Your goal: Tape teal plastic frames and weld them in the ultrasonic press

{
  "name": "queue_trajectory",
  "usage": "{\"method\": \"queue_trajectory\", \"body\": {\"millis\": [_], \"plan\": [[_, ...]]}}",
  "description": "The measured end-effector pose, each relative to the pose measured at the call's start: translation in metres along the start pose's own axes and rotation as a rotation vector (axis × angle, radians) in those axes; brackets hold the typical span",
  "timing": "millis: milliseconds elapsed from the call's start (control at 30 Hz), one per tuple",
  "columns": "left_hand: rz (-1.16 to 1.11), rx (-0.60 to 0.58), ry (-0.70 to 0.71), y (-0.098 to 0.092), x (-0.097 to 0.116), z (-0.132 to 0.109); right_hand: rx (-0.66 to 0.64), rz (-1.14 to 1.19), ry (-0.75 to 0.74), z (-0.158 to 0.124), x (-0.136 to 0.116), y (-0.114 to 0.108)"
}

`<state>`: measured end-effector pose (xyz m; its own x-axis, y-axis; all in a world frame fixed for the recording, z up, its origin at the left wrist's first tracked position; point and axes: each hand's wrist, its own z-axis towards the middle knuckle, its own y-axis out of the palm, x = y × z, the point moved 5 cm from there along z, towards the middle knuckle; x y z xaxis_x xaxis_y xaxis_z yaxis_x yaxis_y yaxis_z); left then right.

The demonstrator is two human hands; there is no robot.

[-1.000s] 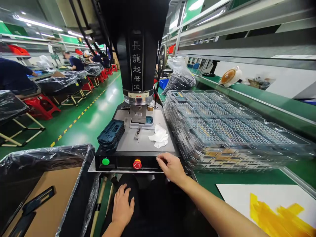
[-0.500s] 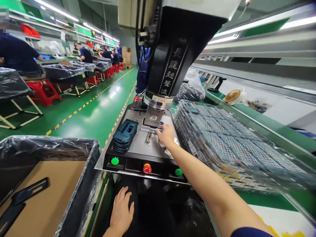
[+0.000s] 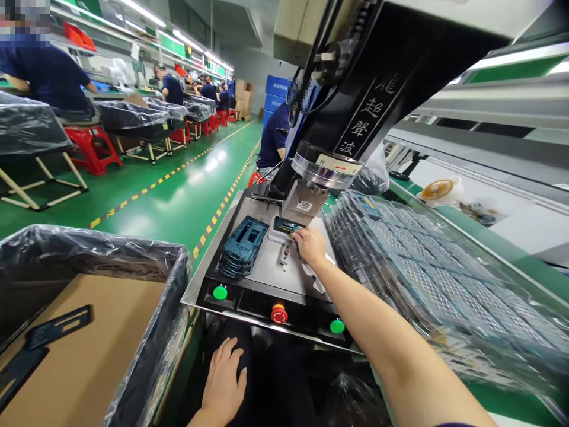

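My right hand (image 3: 311, 244) reaches under the ultrasonic press head, fingertips pinched at the near right edge of a dark plastic panel (image 3: 287, 225). The panel lies in a pale fixture (image 3: 276, 237) on the metal machine bed. Above it is the metal horn (image 3: 304, 201), with a gap showing between them. To the left stands a stack of dark blue plastic panels (image 3: 243, 246). A small metal bracket (image 3: 285, 255) sits in front of the fixture. My left hand (image 3: 224, 379) rests on my thigh, fingers stretched out, holding nothing.
Green buttons (image 3: 220, 292) and a red emergency stop (image 3: 279, 314) line the machine's front. At left, a plastic-lined bin (image 3: 178, 261) holds cardboard and dark panels. Stacked clear trays (image 3: 427, 267) stand at right. Several people sit along the left benches; another person (image 3: 273, 139) is behind the press.
The horn now stands clear of the fixture and the panel beneath it shows. My right hand stays at the fixture's edge. The view has shifted and tilted; my left hand stays on my thigh.
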<state>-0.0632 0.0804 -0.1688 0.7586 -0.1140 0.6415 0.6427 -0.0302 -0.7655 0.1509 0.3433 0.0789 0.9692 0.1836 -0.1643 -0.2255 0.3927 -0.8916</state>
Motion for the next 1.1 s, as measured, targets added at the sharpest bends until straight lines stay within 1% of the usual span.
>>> {"method": "queue_trajectory", "body": {"millis": [100,167,233,300,367,400,467,500,567,600,633,667,733,800,867,933,1000,1100], "plan": [[-0.026,0.004,-0.007,0.000,-0.002,0.000,0.031,0.013,-0.059,-0.008,-0.006,-0.010],[-0.068,0.014,-0.020,0.000,-0.005,0.000,0.057,0.041,-0.140,-0.022,-0.016,-0.023],[-0.133,0.034,-0.049,-0.003,-0.008,0.000,0.075,0.071,-0.231,-0.043,-0.029,-0.042],[-0.218,0.070,-0.096,-0.012,-0.008,-0.001,0.065,0.102,-0.283,-0.071,-0.043,-0.063],[-0.304,0.125,-0.147,-0.027,-0.004,-0.003,0.002,0.161,-0.289,-0.103,-0.054,-0.085],[-0.340,0.156,-0.165,-0.038,0.002,-0.004,-0.056,0.204,-0.278,-0.119,-0.060,-0.094],[-0.395,0.228,-0.159,-0.062,0.018,-0.005,-0.225,0.297,-0.256,-0.152,-0.069,-0.106],[-0.417,0.263,-0.126,-0.075,0.030,-0.005,-0.320,0.344,-0.238,-0.167,-0.072,-0.109],[-0.465,0.295,-0.011,-0.098,0.055,-0.003,-0.510,0.431,-0.180,-0.196,-0.076,-0.109],[-0.495,0.270,0.046,-0.105,0.068,-0.002,-0.594,0.469,-0.136,-0.208,-0.076,-0.106],[-0.525,0.214,0.084,-0.109,0.079,-0.001,-0.657,0.500,-0.086,-0.220,-0.075,-0.102],[-0.552,0.131,0.097,-0.110,0.089,0.001,-0.698,0.521,-0.039,-0.229,-0.073,-0.099],[-0.609,-0.040,0.064,-0.105,0.102,0.002,-0.704,0.537,0.015,-0.243,-0.068,-0.092],[-0.692,-0.142,-0.005,-0.098,0.110,0.000,-0.646,0.525,0.023,-0.252,-0.062,-0.086],[-0.791,-0.169,-0.070,-0.091,0.114,-0.003,-0.598,0.491,0.017,-0.260,-0.056,-0.080],[-0.848,-0.167,-0.126,-0.084,0.116,-0.007,-0.573,0.459,0.015,-0.266,-0.051,-0.074],[-0.840,-0.152,-0.173,-0.080,0.114,-0.010,-0.573,0.450,0.013,-0.271,-0.049,-0.067],[-0.752,-0.138,-0.221,-0.078,0.109,-0.013,-0.592,0.453,0.025,-0.274,-0.051,-0.058]]}}
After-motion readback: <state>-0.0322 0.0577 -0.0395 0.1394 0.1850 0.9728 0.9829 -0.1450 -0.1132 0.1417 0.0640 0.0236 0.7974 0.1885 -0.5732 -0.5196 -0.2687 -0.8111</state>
